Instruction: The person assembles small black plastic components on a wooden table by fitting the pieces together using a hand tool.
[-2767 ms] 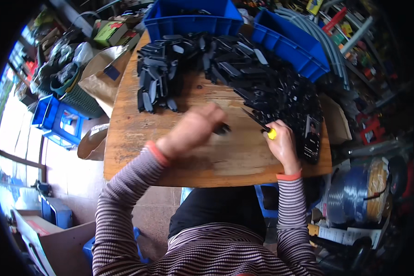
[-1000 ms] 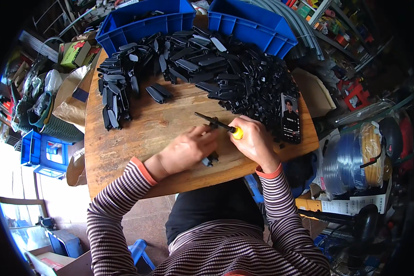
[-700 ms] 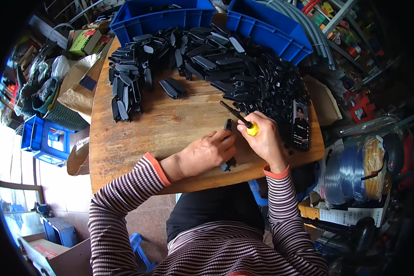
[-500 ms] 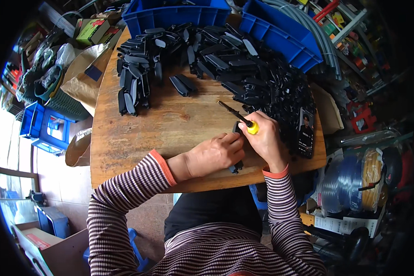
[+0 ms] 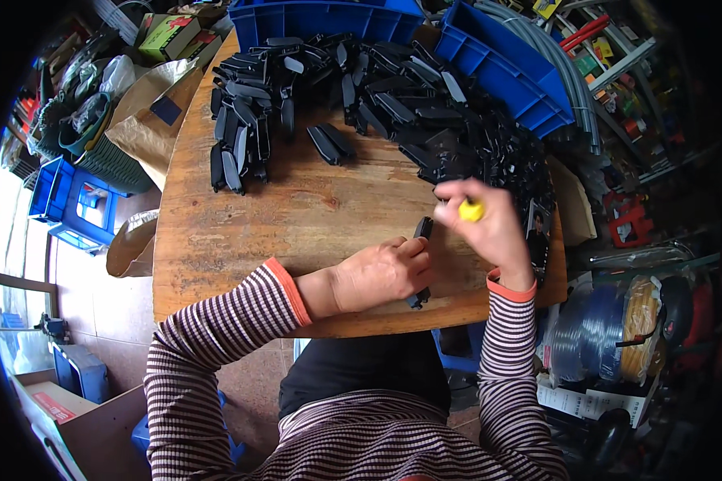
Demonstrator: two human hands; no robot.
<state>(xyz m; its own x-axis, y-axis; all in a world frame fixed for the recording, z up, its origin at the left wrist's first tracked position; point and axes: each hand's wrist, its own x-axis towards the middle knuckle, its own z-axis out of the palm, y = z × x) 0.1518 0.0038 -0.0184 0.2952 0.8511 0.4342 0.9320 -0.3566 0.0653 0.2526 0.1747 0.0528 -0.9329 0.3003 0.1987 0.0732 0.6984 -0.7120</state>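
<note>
My left hand (image 5: 383,274) is closed over a slim black plastic part (image 5: 424,229), holding it on the table. The part's two ends stick out beyond my fingers. Just to the right, in the air, my right hand (image 5: 493,228) is wrapped round a screwdriver with a yellow handle (image 5: 472,210). That hand is blurred by motion, and the screwdriver's shaft barely shows. Farther off, a pair of long black parts (image 5: 331,143) lies apart from a large heap of similar black parts (image 5: 393,104).
The wooden table (image 5: 297,216) has a curved near edge. Two blue bins, a left one (image 5: 329,26) and a right one (image 5: 505,76), stand behind the heap. A phone (image 5: 537,236) rests at the right edge. Brown paper bags (image 5: 148,116) stand left of the table.
My right hand has lifted away to the right with the screwdriver, off the black part. My left hand stays on the part. The whole view has shifted slightly.
</note>
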